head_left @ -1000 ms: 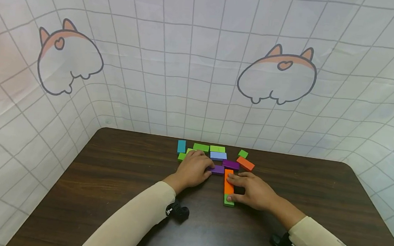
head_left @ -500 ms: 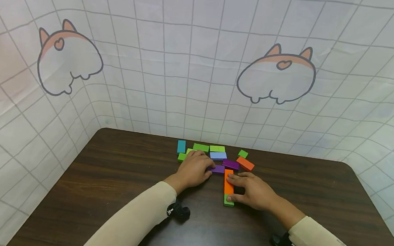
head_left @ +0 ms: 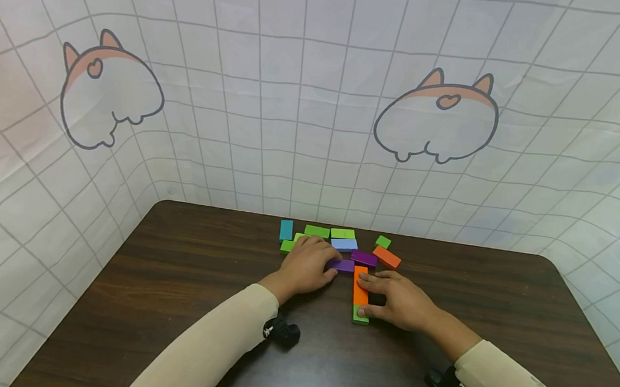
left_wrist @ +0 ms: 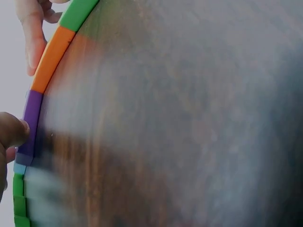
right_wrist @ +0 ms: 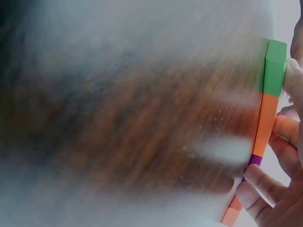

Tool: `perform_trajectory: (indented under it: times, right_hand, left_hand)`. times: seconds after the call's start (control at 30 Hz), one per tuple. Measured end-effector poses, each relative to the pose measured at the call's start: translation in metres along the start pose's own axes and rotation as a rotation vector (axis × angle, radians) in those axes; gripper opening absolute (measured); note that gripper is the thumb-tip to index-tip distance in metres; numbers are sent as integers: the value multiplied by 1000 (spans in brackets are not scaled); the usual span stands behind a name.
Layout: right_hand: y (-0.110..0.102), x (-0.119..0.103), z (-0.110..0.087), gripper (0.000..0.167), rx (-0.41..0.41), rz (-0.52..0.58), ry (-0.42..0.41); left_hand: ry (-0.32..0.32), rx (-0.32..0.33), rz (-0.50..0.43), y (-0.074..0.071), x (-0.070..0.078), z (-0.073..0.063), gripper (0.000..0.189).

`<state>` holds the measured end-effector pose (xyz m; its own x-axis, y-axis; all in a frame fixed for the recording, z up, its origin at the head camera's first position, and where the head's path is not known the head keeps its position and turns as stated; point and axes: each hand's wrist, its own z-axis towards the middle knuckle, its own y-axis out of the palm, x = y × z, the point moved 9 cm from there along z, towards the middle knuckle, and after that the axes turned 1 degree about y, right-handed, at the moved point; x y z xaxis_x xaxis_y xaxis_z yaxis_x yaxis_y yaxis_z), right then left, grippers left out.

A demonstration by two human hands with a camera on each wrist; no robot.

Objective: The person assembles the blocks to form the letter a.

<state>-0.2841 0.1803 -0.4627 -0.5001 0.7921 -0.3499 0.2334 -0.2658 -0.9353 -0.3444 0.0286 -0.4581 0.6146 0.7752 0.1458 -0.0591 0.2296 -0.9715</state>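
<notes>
My left hand [head_left: 308, 265] pinches a purple block [head_left: 345, 266] between thumb and fingers. The left wrist view shows the thumb on the side of that purple block [left_wrist: 31, 118]. My right hand [head_left: 399, 301] rests spread beside and over two blocks laid end to end. Its fingers touch the orange block [head_left: 360, 292], and its thumb touches the green block [head_left: 360, 318] at the near end. Seen from the right wrist, the thumb lies against the green block [right_wrist: 275, 68] and fingers reach along the orange block [right_wrist: 266, 124]. The far end of the orange block sits right at the purple block's right end.
Behind the hands lie a darker purple block [head_left: 364, 258], a light blue block [head_left: 343, 245], several green blocks [head_left: 317, 231] and a teal block [head_left: 286, 230]. A red-orange block [head_left: 387, 258] and small green block [head_left: 383, 242] lie right. A white grid-patterned curtain [head_left: 318, 96] stands behind the dark table [head_left: 181, 274].
My left thumb and fingertips have shifted very slightly right along the purple block. My right hand and the blocks look unmoved.
</notes>
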Motion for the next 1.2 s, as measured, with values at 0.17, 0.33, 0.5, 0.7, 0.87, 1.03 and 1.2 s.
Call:
perform_trajectory:
  times: [0.17, 0.33, 0.5, 0.7, 0.87, 1.03, 1.2]
  right_hand:
    - [0, 1, 0, 79, 0, 0, -1]
    - [0, 1, 0, 78, -1, -4, 3]
    - [1, 1, 0, 79, -1, -6, 4]
    - [1, 0, -1, 77, 9, -15, -4]
    - [1, 0, -1, 76, 7, -17, 2]
    - [1, 1, -1, 76, 6, -14, 4]
    - [1, 1, 1, 78, -3, -12, 9]
  left_hand:
    - [-18, -1, -24, -4, -9, -2, 30]
    - [-18, 14, -28, -10, -20, -7, 32]
    - [-25, 26, -31, -17, -35, -16, 35]
    - [-44, 36, -27, -24, -54, -25, 35]
    - [-77, 27, -15, -25, -70, -30, 36]
    - [-91, 9, 17, -22, -81, -35, 35]
    - [-94, 17, 6, -23, -85, -39, 31]
